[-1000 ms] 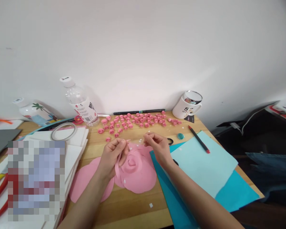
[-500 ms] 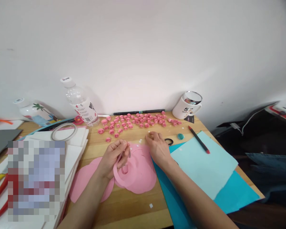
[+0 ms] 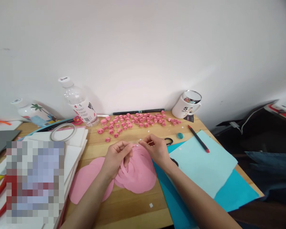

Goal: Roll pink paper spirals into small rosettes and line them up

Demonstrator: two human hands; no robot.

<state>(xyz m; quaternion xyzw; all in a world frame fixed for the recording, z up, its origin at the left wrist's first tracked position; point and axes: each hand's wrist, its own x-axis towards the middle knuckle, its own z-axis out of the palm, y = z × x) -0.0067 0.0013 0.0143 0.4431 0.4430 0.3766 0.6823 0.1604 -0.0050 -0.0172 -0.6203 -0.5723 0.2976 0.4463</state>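
My left hand [image 3: 116,156] pinches the end of a pink paper spiral strip [image 3: 124,167] that hangs down over flat pink paper circles [image 3: 138,178] on the wooden table [image 3: 131,210]. My right hand [image 3: 154,149] is closed in a pinch close to the left fingertips, at the strip's upper end; what it holds is too small to make out. Beyond the hands lie several small rolled pink paper roses [image 3: 133,121].
Light and dark blue paper sheets [image 3: 205,165] lie at right with a red pencil [image 3: 198,142]. A white mug [image 3: 187,105], a black pen [image 3: 138,112], two plastic bottles [image 3: 78,101], a tape ring [image 3: 63,132] on white sheets and black scissors [image 3: 168,141] stand around.
My right hand dipped to the table by the white scraps, then came back up to meet the left fingertips. The pink spiral uncoiled and hangs lower from my left hand.
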